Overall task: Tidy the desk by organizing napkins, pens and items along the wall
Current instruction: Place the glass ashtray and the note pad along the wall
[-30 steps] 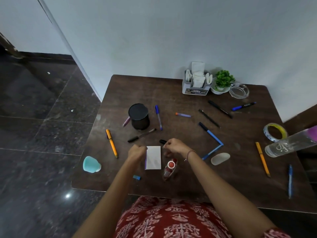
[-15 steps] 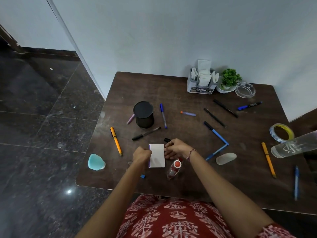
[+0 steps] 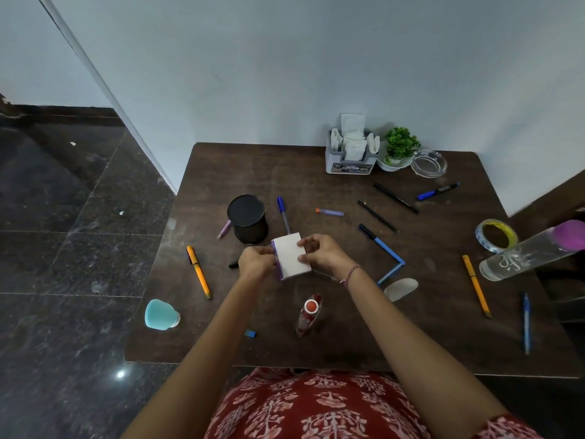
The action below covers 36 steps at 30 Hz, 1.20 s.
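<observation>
Both hands: left hand and right hand each pinch a side of the white pad
Pad: tilted, just beside the black cup on the counter

The white pad in the grip looks like matt paper (its purple edge too). Under it the desk is dark wood, dull and scuffed. Just beyond the grip, leftward, the black cup is matt; far beyond, rightward, the ashtray is clear, glossy glass.
</observation>
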Motion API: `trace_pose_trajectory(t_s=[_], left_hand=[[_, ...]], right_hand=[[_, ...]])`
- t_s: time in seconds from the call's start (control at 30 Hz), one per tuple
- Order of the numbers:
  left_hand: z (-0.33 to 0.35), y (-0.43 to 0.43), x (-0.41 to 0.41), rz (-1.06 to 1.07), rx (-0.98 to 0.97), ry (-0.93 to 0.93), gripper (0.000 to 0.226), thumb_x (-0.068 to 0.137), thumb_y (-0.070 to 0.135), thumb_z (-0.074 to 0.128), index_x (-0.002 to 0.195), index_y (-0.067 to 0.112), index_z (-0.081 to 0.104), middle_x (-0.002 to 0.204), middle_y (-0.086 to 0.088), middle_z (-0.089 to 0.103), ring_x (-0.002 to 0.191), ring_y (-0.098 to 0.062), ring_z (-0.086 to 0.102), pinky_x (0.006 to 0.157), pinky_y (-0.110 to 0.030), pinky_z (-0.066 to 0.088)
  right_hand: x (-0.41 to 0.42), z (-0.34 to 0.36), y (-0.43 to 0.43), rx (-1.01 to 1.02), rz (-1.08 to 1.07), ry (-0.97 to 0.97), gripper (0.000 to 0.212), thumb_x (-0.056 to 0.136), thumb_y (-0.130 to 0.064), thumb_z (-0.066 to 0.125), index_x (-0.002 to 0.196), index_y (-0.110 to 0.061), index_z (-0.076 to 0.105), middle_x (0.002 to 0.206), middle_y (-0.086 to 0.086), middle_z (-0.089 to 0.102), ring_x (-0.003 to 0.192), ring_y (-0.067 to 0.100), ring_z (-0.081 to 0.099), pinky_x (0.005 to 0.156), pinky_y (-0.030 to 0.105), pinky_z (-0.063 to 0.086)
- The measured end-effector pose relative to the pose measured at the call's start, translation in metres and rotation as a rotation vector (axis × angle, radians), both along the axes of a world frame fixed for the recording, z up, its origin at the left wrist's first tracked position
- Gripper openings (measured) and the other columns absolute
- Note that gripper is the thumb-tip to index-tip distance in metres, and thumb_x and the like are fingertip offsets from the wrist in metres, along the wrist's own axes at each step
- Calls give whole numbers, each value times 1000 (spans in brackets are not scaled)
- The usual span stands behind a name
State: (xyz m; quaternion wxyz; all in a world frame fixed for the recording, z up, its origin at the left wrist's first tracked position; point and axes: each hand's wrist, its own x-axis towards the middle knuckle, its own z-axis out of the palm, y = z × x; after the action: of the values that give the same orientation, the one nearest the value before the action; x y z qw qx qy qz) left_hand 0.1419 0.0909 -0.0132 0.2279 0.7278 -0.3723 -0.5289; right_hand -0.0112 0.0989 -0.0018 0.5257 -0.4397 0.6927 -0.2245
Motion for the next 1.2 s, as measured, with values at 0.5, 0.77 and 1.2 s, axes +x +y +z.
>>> trace_pose_trajectory(t_s=[0.5, 0.77, 1.2], left_hand=[[47, -44, -109, 33, 94, 499, 17, 82, -2, 67, 96, -9, 61, 79, -15, 63, 69, -20, 63, 52, -22, 58], [54, -66, -190, -91, 155, 529, 10, 83, 3, 67, 81, -3, 59, 76, -12, 61, 45, -8, 63, 48, -20, 55], [68, -79, -312, -37, 26, 685, 9, 85, -2, 63, 80, 1, 57, 71, -9, 64, 58, -13, 63, 49, -17, 54]], right_hand=[[-122, 42, -14, -148, -418, -292, 37, 74, 7, 71, 109, 6, 60, 80, 1, 61, 71, 7, 58, 50, 10, 48], [-196, 45, -19, -226, -565, -299, 30, 77, 4, 70, 106, 4, 62, 80, 0, 61, 74, 7, 57, 59, 10, 49], [-283, 50, -27, -329, -755, -17, 28, 80, -13, 72, 105, -9, 60, 106, 10, 66, 95, 22, 64, 82, 41, 56]])
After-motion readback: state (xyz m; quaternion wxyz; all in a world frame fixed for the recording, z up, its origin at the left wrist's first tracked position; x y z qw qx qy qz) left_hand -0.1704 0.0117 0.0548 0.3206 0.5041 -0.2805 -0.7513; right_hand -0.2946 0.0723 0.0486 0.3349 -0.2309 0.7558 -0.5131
